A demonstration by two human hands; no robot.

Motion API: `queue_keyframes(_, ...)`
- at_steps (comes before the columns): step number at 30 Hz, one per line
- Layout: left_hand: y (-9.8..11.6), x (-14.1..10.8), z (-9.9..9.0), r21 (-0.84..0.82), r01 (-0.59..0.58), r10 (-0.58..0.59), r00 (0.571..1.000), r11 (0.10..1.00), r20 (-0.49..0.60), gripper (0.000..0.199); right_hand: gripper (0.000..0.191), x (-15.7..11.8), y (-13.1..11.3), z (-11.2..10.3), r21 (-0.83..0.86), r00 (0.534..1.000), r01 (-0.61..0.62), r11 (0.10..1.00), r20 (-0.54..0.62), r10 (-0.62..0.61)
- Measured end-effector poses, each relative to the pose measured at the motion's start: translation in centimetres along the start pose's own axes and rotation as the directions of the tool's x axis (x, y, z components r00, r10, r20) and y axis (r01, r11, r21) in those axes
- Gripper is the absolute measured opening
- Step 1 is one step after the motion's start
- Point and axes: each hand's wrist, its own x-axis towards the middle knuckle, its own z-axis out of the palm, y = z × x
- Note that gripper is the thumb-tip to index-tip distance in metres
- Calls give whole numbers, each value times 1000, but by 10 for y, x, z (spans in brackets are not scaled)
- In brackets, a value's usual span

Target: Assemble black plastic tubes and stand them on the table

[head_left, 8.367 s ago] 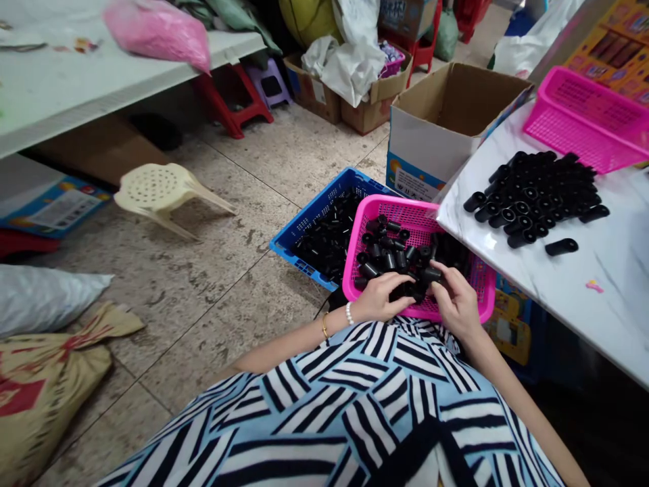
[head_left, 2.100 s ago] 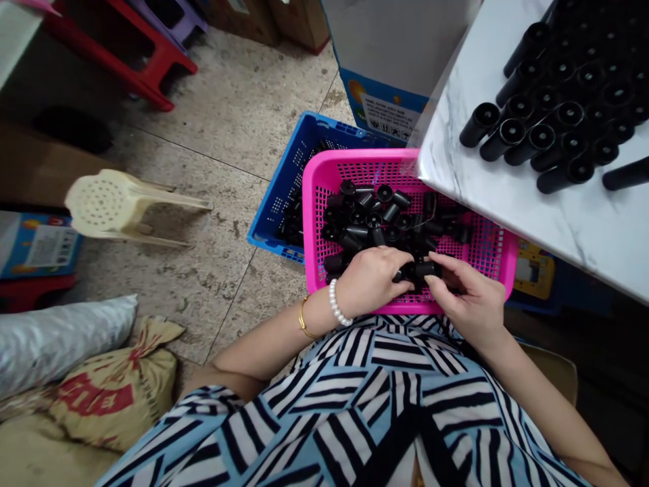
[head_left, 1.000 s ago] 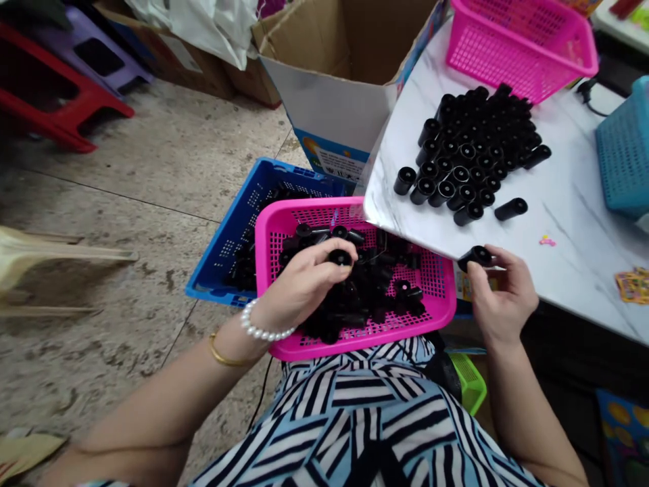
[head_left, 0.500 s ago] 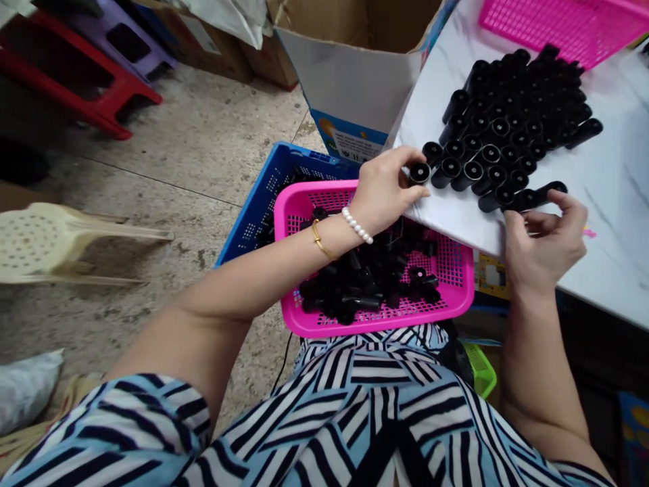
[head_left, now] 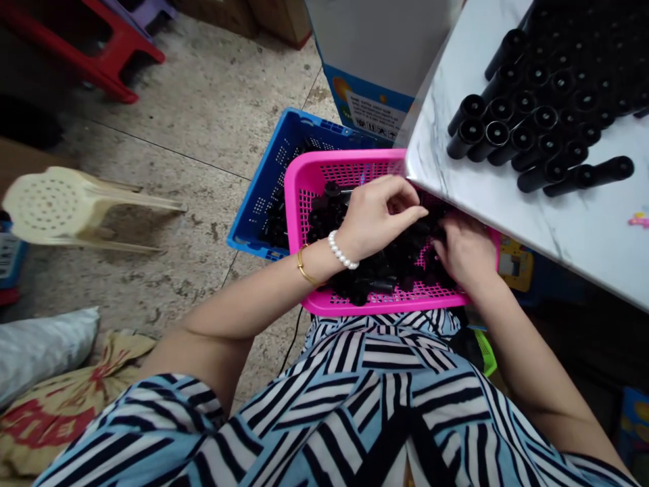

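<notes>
My left hand (head_left: 380,213) hovers over the pink basket (head_left: 355,309), its fingers curved and apart from the thumb, with nothing visible between them. Inside the basket lie many loose black plastic cylinders (head_left: 381,284). My right hand (head_left: 469,251) reaches down into the basket's right side, beside the table edge. Its fingertips are lost among the dark pieces, so I cannot tell whether they grip one. On the white marbled table (head_left: 461,196), more black cylinders (head_left: 545,118) stand upright in a tight group, their round ends facing up.
A blue crate (head_left: 256,182) sits under and behind the pink basket. Beyond it stands a large carton (head_left: 375,74) against the table corner. On the floor at left are a cream stool (head_left: 48,203), a red stool (head_left: 114,51) and sacks (head_left: 55,412). A small pink item (head_left: 639,220) lies on the table.
Both hands have left the cylinders on the table. My left hand let go of one at the group's near-left corner; my right hand went down into the basket. The camera view has shifted.
</notes>
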Motion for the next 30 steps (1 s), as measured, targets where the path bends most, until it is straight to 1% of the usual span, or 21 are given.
queue_keyframes(2,-12,-4,3,85,-32,23,995,996,99,14,28,14,-5,4,-18,992,-28,999,123,30)
queue_keyframes(3,-18,-2,6,146,-59,37,988,988,149,13,27,16,-7,5,7,985,-38,999,170,36)
queue_keyframes(5,-24,6,13,289,-145,72,966,946,248,12,29,14,-11,4,118,978,-53,992,207,28)
queue_keyframes(6,-26,11,17,351,-211,99,945,912,312,14,33,9,-12,2,184,981,-61,981,191,26)
queue_keyframes(7,-25,16,23,393,-290,127,912,873,390,16,37,4,-12,0,243,987,-67,968,157,29)
queue_keyframes(9,-22,25,37,415,-438,165,820,797,548,20,48,-9,-10,-6,318,996,-73,945,66,55)
queue_keyframes(10,-20,28,45,413,-484,169,781,772,601,22,52,-15,-8,-10,335,997,-77,939,27,72)
queue_keyframes(11,-18,31,52,412,-505,163,759,758,630,23,55,-21,-6,-13,350,996,-83,933,2,88)
queue_keyframes(12,-17,32,59,416,-504,150,754,757,640,24,56,-27,-3,-17,369,995,-91,925,-12,103)
queue_keyframes(14,-17,34,68,423,-480,125,761,768,637,24,55,-37,2,-24,421,991,-111,900,-18,131)
queue_keyframes(16,-21,34,70,412,-463,115,762,785,638,25,48,-45,6,-30,492,989,-118,863,-20,146)
queue_keyframes(18,-28,34,63,374,-409,100,774,833,625,23,42,-51,9,-35,567,988,-110,817,-25,150)
queue_keyframes(19,-31,33,57,343,-353,86,796,870,600,21,39,-54,11,-37,602,988,-103,792,-31,151)
queue_keyframes(21,-35,33,41,256,-193,37,859,947,511,17,37,-58,13,-39,663,987,-92,743,-40,159)
queue_keyframes(22,-36,33,34,215,-116,5,890,970,457,15,36,-60,14,-38,688,985,-92,720,-45,168)
queue_keyframes(23,-36,33,27,181,-48,-30,914,982,404,13,35,-61,15,-37,710,982,-95,698,-47,182)
queue_keyframes(25,-35,34,17,143,50,-92,947,988,309,11,31,-62,15,-34,738,975,-124,664,-33,220)
queue_keyframes(27,-35,37,13,126,94,-122,965,988,234,13,29,-60,15,-30,732,969,-177,658,13,246)
queue_keyframes(30,-38,41,11,125,74,-96,980,989,176,17,29,-52,11,-31,666,968,-237,707,102,228)
